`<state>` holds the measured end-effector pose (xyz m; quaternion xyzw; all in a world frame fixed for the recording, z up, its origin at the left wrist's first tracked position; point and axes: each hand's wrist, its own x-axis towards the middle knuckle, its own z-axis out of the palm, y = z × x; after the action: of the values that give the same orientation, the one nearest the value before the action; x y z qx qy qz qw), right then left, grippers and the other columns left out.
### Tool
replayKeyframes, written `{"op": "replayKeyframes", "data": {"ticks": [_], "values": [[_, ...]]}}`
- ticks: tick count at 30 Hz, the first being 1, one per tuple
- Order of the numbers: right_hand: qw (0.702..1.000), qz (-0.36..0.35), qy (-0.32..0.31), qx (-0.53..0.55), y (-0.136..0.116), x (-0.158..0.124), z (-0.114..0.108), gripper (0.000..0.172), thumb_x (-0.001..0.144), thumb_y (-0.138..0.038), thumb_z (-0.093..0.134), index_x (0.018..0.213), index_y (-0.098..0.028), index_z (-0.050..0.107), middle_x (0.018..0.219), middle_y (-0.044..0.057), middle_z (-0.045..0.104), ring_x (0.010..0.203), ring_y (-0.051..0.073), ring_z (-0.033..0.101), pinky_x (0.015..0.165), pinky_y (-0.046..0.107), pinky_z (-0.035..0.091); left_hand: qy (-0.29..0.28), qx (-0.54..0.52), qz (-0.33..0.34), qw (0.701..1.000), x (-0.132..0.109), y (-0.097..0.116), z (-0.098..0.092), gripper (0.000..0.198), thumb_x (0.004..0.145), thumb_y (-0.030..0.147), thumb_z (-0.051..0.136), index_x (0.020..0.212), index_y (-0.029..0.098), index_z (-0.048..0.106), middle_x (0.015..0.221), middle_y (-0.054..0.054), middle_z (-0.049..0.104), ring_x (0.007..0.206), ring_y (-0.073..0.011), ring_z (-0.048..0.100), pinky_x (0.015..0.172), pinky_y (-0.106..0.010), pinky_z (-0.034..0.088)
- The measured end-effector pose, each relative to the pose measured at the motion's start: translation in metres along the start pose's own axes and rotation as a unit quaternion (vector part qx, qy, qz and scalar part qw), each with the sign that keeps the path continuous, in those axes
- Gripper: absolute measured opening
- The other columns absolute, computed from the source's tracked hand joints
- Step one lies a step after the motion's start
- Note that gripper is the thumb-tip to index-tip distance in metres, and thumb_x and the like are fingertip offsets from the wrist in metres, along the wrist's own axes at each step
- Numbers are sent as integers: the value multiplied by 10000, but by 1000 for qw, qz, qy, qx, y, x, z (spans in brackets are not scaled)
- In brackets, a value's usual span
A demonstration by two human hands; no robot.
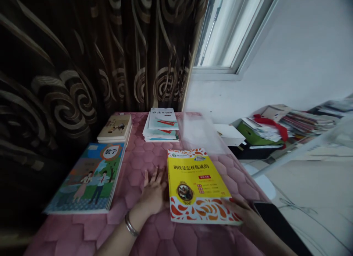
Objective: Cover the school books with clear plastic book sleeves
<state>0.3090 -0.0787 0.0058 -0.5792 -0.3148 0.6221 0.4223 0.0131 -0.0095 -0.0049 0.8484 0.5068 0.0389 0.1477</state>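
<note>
A yellow paperback book point(193, 175) with red-and-white patterned borders lies on the pink hexagon-patterned cloth point(143, 171) in front of me. Beside its left edge, my left hand point(154, 193) rests on the cloth, fingers spread and pointing away. My right hand point(244, 213) is at the book's lower right corner, with a thumb or finger over the cover; its other fingers are mostly hidden. A stack topped by a blue and green maths textbook point(92, 179) is to the left. Farther back sit a pile of white calligraphy booklets point(164, 122) and a cream-coloured pair of books point(116, 128).
A dark flat object point(278, 226) lies at the table's right edge. A patterned dark curtain point(110, 57) hangs behind and to the left. On the right are a window point(220, 32), a green box point(256, 134) with papers, stacked books point(306, 123) and cables on the floor.
</note>
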Motion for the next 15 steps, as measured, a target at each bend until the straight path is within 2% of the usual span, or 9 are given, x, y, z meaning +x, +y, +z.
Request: {"op": "replayKeyframes", "data": {"ticks": [4, 8, 10, 13, 15], "values": [[999, 27, -11, -23, 13, 0, -3, 588, 640, -450, 804, 1152, -197, 664, 819, 71, 744, 557, 206, 660, 486, 315, 547, -23, -8, 2, 1000, -4, 0, -8, 752, 736, 589, 621, 1402, 275, 466, 1616, -97, 141, 1486, -346, 32, 1126, -666, -77], [995, 69, -26, -70, 18, 9, -11, 634, 652, -514, 773, 1199, -228, 625, 849, 56, 740, 640, 234, 692, 506, 332, 568, -61, -35, -5, 998, -9, 3, -23, 792, 740, 479, 632, 1461, 272, 378, 1620, -91, 42, 1479, -356, -10, 1123, -673, -66], [993, 76, -33, -79, 19, 12, -14, 633, 662, -521, 758, 1207, -234, 611, 878, 58, 741, 697, 250, 707, 527, 343, 580, -80, -55, -10, 995, -11, 5, -29, 802, 772, 408, 586, 1501, 243, 296, 1619, -95, 25, 1482, -327, -5, 1149, -638, -35], [993, 62, -23, -102, 18, 18, -16, 600, 629, -530, 760, 1119, -204, 645, 885, 68, 747, 723, 249, 712, 565, 335, 585, -90, -78, -31, 992, -15, 8, -36, 746, 857, 354, 463, 1530, 160, 206, 1617, -111, 63, 1489, -264, 24, 1192, -542, 7], [988, 57, -14, -140, 12, 22, -16, 530, 606, -549, 760, 974, -175, 680, 852, 79, 752, 740, 244, 715, 609, 314, 584, -89, -92, -24, 991, -18, 11, -36, 732, 909, 445, 401, 1534, 133, 181, 1615, -118, 75, 1490, -251, 19, 1203, -507, 14]]}}
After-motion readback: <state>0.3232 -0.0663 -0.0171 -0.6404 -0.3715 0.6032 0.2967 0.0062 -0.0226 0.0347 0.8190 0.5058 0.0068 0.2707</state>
